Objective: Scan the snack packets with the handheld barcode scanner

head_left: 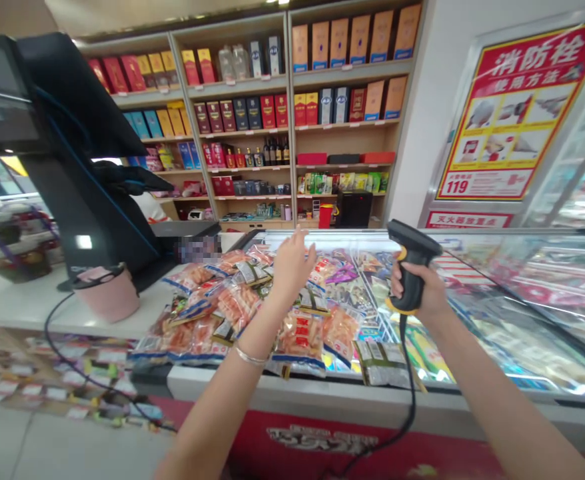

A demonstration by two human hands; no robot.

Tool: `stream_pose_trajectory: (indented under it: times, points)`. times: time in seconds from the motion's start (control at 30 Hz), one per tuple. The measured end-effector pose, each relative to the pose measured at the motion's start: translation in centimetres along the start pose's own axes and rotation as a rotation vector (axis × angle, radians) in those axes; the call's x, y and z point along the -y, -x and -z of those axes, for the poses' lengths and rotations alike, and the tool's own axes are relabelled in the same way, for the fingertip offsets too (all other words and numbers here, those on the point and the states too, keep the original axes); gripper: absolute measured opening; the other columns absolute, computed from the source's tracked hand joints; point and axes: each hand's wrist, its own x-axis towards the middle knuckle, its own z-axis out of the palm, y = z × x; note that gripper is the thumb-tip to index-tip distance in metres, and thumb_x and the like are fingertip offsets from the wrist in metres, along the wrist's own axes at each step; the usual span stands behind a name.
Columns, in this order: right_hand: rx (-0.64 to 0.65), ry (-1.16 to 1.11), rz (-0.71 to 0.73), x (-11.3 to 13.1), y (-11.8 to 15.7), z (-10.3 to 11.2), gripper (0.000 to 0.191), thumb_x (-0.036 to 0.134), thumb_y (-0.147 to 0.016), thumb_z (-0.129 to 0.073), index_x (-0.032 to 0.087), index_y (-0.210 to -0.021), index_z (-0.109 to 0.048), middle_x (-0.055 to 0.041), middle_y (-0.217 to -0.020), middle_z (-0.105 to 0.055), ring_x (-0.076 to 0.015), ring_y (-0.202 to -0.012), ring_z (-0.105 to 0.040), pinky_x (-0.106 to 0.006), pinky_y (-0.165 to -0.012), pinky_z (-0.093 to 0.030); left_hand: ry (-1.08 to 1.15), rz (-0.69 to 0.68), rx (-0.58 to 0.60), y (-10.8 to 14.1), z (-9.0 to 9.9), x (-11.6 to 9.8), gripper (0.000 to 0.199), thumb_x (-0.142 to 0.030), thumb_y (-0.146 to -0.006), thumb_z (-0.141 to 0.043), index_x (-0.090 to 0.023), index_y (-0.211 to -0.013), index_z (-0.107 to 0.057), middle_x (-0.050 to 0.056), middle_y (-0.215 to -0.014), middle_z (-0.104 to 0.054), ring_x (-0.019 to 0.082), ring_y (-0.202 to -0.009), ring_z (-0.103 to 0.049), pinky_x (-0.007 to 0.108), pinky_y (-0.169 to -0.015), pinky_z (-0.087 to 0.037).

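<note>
The right hand (428, 290) grips a black scanner (413, 270); the left hand (291, 267) hides some packets (240, 305), its fingers' opening I cannot tell

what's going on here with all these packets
A person's right hand grips a black handheld scanner above a glass-topped freezer. The bare left hand reaches over a pile of food packets lying on the freezer; whether it touches one is unclear. A pink container stands on the counter at left.
</note>
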Motion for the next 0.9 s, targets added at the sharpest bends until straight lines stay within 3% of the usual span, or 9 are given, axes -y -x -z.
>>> stream_pose_trajectory:
  times: [0.17, 0.33, 0.53, 0.73, 0.9]
  points:
    - [0.18, 0.001, -0.087, -3.7, -2.5, -4.5, 0.022, 0.029, -0.067, -0.066, 0.019, -0.084, -0.057, 0.0038, -0.058, -0.053, -0.0089, -0.036, -0.044, -0.02, -0.032, -0.037, -0.406, 0.302, 0.095, -0.5, 1.8, 7.7, 0.038, -0.038, -0.092, -0.036, -0.014, -0.112, -0.058, 0.014, -0.108, -0.066, 0.027, -0.101, -0.061, 0.036, -0.086, -0.045]
    - [0.252, 0.024, -0.24, -8.1, -3.6, -6.7, 0.023, 0.035, -0.065, -0.069, 0.018, -0.062, -0.054, 0.0014, -0.047, -0.051, -0.0101, -0.034, -0.044, -0.021, -0.032, -0.037, -0.536, 0.503, 0.182, 1.0, 2.0, 12.0, 0.055, -0.056, -0.088, -0.037, -0.011, -0.106, -0.061, 0.018, -0.108, -0.064, 0.031, -0.104, -0.058, 0.038, -0.087, -0.044]
    - [0.217, 0.016, -0.376, -10.8, -2.3, -6.4, 0.025, 0.037, -0.067, -0.07, 0.016, -0.062, -0.057, 0.0006, -0.044, -0.051, -0.0098, -0.034, -0.044, -0.02, -0.034, -0.037, -0.56, 0.47, 0.251, 2.6, 2.7, 12.7, 0.076, -0.069, -0.069, -0.056, -0.012, -0.12, -0.054, 0.022, -0.122, -0.055, 0.036, -0.117, -0.049, 0.045, -0.095, -0.037]
    - [0.156, 0.019, -0.378, -10.7, -2.0, -5.6, 0.026, 0.039, -0.067, -0.069, 0.017, -0.06, -0.057, 0.0002, -0.043, -0.051, -0.0101, -0.034, -0.044, -0.02, -0.034, -0.037, -0.54, 0.475, 0.318, 2.4, 2.3, 11.7, 0.066, -0.059, -0.068, -0.065, -0.01, -0.111, -0.055, 0.02, -0.117, -0.056, 0.033, -0.11, -0.055, 0.045, -0.096, -0.038]
    - [0.135, 0.022, -0.38, -10.5, -1.8, -6.1, 0.026, 0.037, -0.064, -0.073, 0.017, -0.062, -0.058, 0.0008, -0.046, -0.051, -0.0097, -0.035, -0.044, -0.021, -0.034, -0.038, -0.46, 0.46, 0.253, 2.4, 1.6, 11.3, 0.063, -0.043, -0.064, -0.077, -0.011, -0.112, -0.051, 0.016, -0.116, -0.049, 0.028, -0.099, -0.061, 0.035, -0.085, -0.046]
